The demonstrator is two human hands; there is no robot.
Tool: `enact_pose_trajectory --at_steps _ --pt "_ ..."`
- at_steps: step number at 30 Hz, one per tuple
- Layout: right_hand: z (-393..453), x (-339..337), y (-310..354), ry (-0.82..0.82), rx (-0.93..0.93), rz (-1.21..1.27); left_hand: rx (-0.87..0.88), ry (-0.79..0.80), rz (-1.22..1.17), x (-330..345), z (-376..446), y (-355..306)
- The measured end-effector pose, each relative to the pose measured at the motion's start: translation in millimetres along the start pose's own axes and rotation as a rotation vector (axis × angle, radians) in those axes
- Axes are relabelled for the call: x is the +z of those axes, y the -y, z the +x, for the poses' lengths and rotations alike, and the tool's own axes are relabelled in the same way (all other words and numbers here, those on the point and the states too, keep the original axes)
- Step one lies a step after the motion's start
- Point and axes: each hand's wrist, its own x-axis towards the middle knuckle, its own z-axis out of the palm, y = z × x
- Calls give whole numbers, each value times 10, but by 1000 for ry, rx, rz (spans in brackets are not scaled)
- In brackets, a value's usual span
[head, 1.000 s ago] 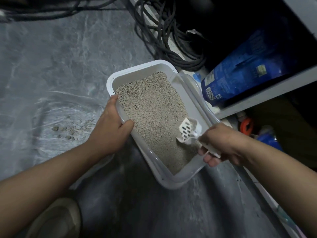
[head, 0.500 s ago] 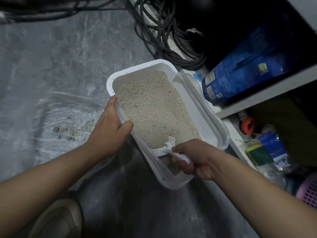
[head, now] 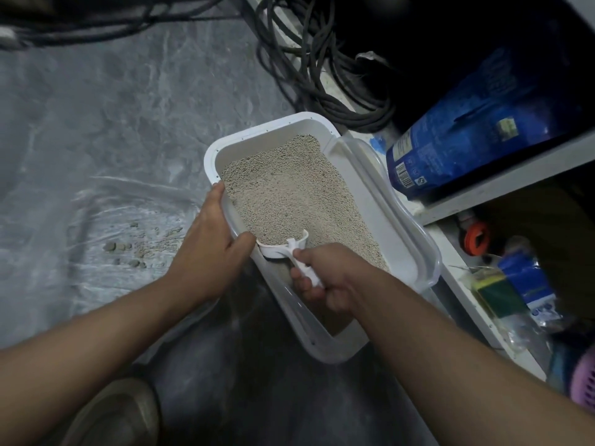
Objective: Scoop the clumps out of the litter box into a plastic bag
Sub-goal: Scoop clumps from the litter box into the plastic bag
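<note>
On a grey floor, our left hand grips the litter box rim — our right hand clasps the white scoop, buried in litter.

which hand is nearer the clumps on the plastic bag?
Left. The left hand grips the litter box rim beside the clumps; the right hand is across the box.

Far centre: black cables coiled on grey floor. Right: blue bag lying on white shelf. Orange cap below it.
</note>
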Motion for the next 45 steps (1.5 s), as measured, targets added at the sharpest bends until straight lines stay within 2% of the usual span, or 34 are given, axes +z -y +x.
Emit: enact_pose_trajectory --at_steps 5,9,15,19,27,39,45 --pt "194 101 171 35 -27 -114 3 -4 -6 -4 -7 2" --pt "394 222 260 -11 -56 -164 -10 -16 6 -11 3 3" --pt "637 345 38 -91 -352 -95 -2 -23 -14 -27 -1 8" --pt "671 297 -128 -113 -445 -127 6 -33 -14 -15 12 13" --pt "590 139 -285 -121 -497 -107 14 -25 29 -7 39 11" --pt "484 90 -367 -174 -539 59 9 -11 52 -1 42 4" --pt "484 69 -379 -190 -554 45 -9 -24 49 17 48 14"
